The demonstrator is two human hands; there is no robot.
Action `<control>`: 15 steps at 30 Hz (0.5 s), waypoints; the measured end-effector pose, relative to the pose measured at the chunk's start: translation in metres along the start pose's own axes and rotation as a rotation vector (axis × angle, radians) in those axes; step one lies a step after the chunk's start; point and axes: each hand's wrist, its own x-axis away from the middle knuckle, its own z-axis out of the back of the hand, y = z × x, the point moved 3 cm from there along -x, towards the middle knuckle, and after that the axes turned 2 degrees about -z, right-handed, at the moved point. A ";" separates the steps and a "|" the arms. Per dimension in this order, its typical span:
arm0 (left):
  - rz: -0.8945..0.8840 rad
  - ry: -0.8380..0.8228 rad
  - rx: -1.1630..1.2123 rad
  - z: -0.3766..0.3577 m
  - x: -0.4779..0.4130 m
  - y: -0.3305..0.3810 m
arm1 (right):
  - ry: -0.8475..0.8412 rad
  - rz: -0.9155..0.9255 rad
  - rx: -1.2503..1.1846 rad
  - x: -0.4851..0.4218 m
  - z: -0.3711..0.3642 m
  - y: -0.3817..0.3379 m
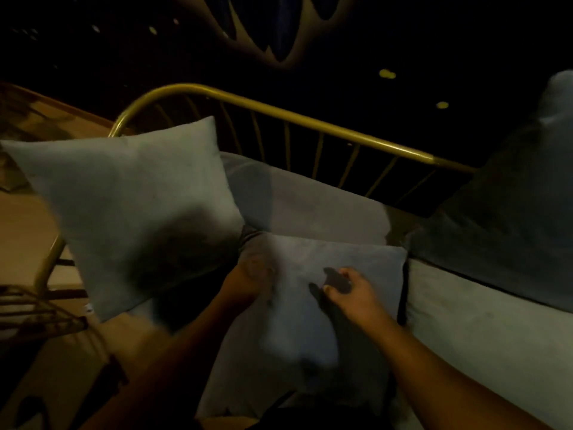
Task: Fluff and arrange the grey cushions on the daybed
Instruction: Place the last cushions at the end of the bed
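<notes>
Item: square grey velvet cushion [313,308], lying flat at the front of the grey upholstered daybed seat [483,330]. Left hand [252,279], blurred, is gripping its left edge; right hand [352,291] is resting on top, fingers loosely spread. Step in hand: likely fluffing. Next: plumping, then standing it beside the upright pale grey cushion [133,203] leaning at the brass-coloured metal rail [310,117].

Grey cushions [133,193], gold daybed rail [310,119]
</notes>
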 end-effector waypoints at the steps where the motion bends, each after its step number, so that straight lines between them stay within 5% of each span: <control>1: 0.009 0.013 0.001 0.011 -0.009 -0.004 | -0.016 0.001 0.025 -0.008 -0.008 -0.008; 10: 0.188 0.168 0.328 0.049 -0.064 -0.099 | -0.161 0.072 0.299 -0.093 -0.069 -0.063; 15: 0.243 0.590 0.163 0.123 -0.065 -0.115 | -0.186 0.193 0.352 -0.141 -0.117 -0.117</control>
